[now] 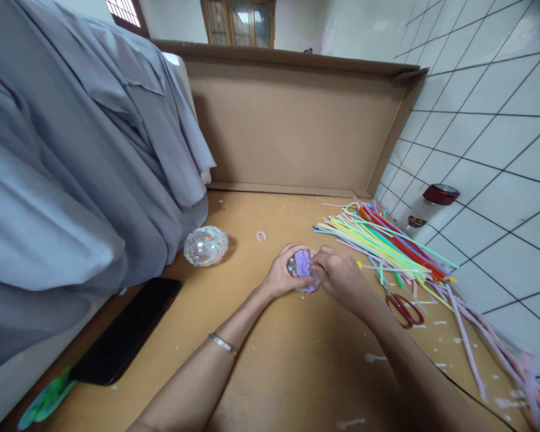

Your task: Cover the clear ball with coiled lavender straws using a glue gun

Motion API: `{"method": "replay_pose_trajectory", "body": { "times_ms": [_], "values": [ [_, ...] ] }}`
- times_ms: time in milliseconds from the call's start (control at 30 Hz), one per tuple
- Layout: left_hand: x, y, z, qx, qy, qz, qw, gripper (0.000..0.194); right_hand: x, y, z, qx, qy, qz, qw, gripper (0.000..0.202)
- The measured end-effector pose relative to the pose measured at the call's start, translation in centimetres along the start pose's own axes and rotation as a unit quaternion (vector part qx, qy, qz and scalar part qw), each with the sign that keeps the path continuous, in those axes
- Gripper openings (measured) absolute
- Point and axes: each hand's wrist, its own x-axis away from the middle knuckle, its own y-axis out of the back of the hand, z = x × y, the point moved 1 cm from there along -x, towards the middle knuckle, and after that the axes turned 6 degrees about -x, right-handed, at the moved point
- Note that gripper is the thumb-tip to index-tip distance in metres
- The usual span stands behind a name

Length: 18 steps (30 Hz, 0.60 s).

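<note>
Near the middle of the table, a small clear round container (303,264) with purple strips on it is held in my left hand (282,271), whose fingers wrap round its left side. My right hand (337,273) is closed at the container's right side, its fingertips pinched against the purple part; what they hold is too small to make out. A clear faceted ball (206,246) with coloured bits sits to the left. Between the ball and my hands lies a small curved pink piece (261,236).
Many coloured pipe cleaners (378,240) lie at the right, beside red-handled scissors (405,309). A jar with a red lid (441,194) stands by the tiled wall. A black phone (128,330) lies at the left, near grey cloth (72,150). Cardboard (292,126) stands behind.
</note>
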Motion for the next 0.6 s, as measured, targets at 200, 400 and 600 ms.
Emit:
{"method": "replay_pose_trajectory", "body": {
  "times_ms": [200, 400, 600],
  "values": [
    [-0.03, -0.07, 0.28, -0.012, -0.004, -0.001, 1.0, 0.066, -0.08, 0.03, 0.25, 0.017, -0.005, 0.017, 1.0, 0.021],
    [-0.08, -0.02, 0.02, -0.019, -0.014, -0.002, 1.0, 0.065, -0.09, -0.06, 0.26, 0.023, 0.0, 0.023, 0.999, 0.019],
    [-0.11, 0.06, -0.04, -0.03, -0.016, -0.007, 0.999, 0.064, -0.15, -0.24, 0.32, 0.015, -0.013, 0.025, 0.999, 0.022]
  ]
}}
